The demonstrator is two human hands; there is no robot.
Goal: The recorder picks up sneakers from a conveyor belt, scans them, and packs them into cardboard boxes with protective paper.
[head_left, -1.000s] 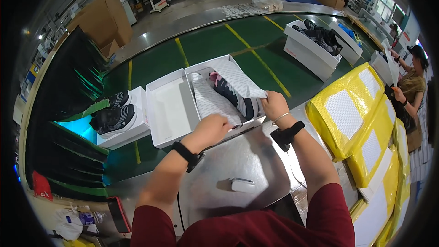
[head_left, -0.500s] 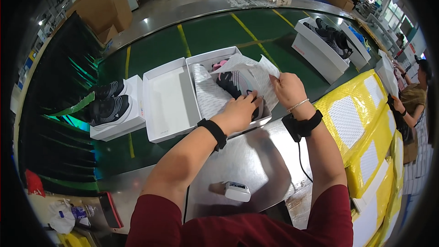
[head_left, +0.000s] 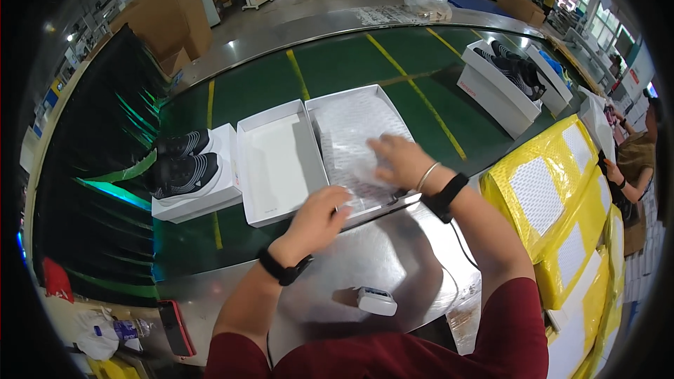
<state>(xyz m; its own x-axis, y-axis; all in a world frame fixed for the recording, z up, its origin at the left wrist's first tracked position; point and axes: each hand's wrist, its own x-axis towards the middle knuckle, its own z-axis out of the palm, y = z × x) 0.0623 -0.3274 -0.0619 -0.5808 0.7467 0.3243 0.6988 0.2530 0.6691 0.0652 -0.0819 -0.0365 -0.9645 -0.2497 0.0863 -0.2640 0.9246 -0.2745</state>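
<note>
- Currently, the paper (head_left: 361, 123), white with a faint printed pattern, lies in the box (head_left: 371, 215) and covers most of its mouth.
- The box rests on the green belt (head_left: 337, 63), its near end by the table (head_left: 319, 302).
- Right hand (head_left: 407, 163): over the paper, fingers forward and partly bent; blurred. Whether its grip pinches the paper or only presses it, I cannot tell.
- Left hand (head_left: 317, 219): at the near left corner of the box, fingers curled, grip narrow; whether anything is held cannot be told.
- Both wrists carry a black band; the right also has a thin bracelet.
- The lid (head_left: 281, 158), white and hollow side up, sits directly left of the box, side against side.
- Further left, two black shoes (head_left: 186, 177) with pale stripes and white soles rest on a white carton (head_left: 203, 205), close to a dark strip curtain (head_left: 98, 168).
- On the table, in front of the person's body, sits a small white device (head_left: 378, 302).
- Right of the right arm lie yellow packs (head_left: 537, 175), stacked.
- At the far right of the belt stands a white shoebox (head_left: 495, 102) with dark shoes; beyond the packs, another person (head_left: 635, 149) is at work.
</note>
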